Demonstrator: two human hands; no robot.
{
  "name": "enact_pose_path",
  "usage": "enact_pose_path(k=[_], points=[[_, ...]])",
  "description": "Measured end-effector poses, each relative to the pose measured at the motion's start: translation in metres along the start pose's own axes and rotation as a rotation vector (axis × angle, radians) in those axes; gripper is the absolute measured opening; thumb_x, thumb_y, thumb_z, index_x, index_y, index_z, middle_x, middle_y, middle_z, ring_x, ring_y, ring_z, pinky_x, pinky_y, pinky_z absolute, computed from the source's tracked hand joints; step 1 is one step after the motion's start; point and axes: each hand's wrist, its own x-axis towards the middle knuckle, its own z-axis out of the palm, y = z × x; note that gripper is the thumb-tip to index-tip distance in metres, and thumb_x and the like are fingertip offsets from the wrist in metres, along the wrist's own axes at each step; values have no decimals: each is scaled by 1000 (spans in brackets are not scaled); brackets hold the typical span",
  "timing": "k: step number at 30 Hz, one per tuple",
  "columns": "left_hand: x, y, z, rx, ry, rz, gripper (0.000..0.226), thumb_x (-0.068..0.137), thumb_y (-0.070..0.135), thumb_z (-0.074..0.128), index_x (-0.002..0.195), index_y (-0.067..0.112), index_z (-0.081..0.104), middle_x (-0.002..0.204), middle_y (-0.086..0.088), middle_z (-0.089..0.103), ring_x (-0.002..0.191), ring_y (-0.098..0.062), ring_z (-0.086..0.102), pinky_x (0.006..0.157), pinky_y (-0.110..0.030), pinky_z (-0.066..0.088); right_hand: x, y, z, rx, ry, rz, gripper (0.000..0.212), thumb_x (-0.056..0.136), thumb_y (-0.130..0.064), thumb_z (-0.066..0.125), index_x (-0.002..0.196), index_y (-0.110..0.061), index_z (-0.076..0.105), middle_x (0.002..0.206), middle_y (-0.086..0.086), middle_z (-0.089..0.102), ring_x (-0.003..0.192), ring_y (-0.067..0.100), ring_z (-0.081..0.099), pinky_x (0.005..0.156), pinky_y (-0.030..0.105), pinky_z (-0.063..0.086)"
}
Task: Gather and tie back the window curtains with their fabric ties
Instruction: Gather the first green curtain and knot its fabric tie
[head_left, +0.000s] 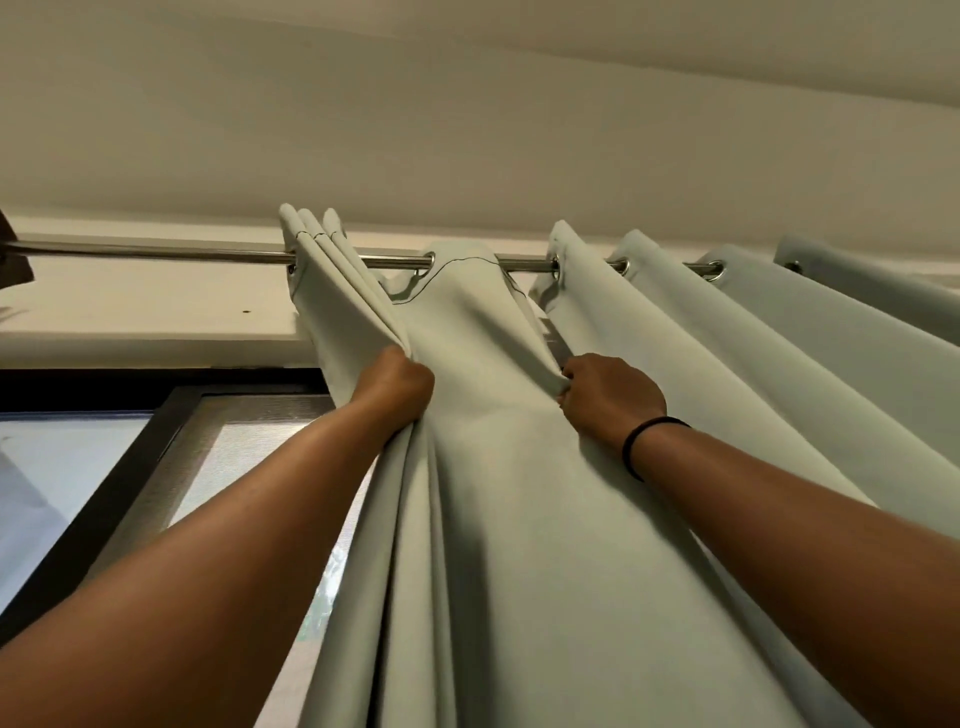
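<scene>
I have both arms raised toward the metal curtain rod (156, 253), where the pale grommet curtain (498, 493) hangs by its rings. My left hand (397, 387) is fisted around a bunch of gathered pleats at the curtain's left edge, beside the dark window frame (130, 462). My right hand (608, 397), a black band (641, 441) on its wrist, pinches the next fold.
</scene>
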Motion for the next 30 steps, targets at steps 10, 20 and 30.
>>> enact_pose_path(k=[10,20,30], points=[[-14,14,2,7,-131,105,32,88,4,39,117,-1,52,124,-22,55,114,-37,52,93,-34,43,-8,-32,17,50,-104,94,9,84,-19,50,91,-13,54,98,8,61,81,28,52,66,29,37],[-10,-93,-106,-127,-54,67,64,80,60,55,124,13,58,120,-7,63,108,-27,60,98,-41,47,-5,-180,37,330,-129,68,23,87,-18,45,105,-10,56,116,16,60,102,36,56,77,30,39],[17,-141,-176,-255,-3,0,40,87,39,58,113,9,63,103,-7,67,95,-25,64,90,-36,51,-21,-319,54,651,-338,-223,29,93,-20,49,114,-12,66,120,15,64,110,31,59,88,31,46]])
